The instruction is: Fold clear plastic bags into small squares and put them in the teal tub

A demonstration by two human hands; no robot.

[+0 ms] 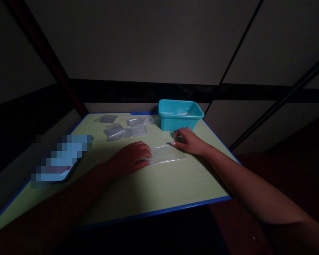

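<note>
A clear plastic bag [167,154] lies flat on the table between my hands. My left hand [133,158] is closed on the bag's left end, thumb below and curled fingers above. My right hand [188,141] is at the bag's upper right edge, thumb and fingers apart with nothing seen between them. Its thumb tip is over the bag's edge; whether it touches the film I cannot tell. Just behind the right hand stands a turquoise plastic bin [179,122] with some pale, clear material inside, not clear enough to name.
Several folded clear plastic packets [117,131] lie at the back left of the light wood table [149,191], which has a blue edge. A tablet-like device [69,156], its screen blurred out, rests at the left. Dark panelled walls [143,42] rise behind.
</note>
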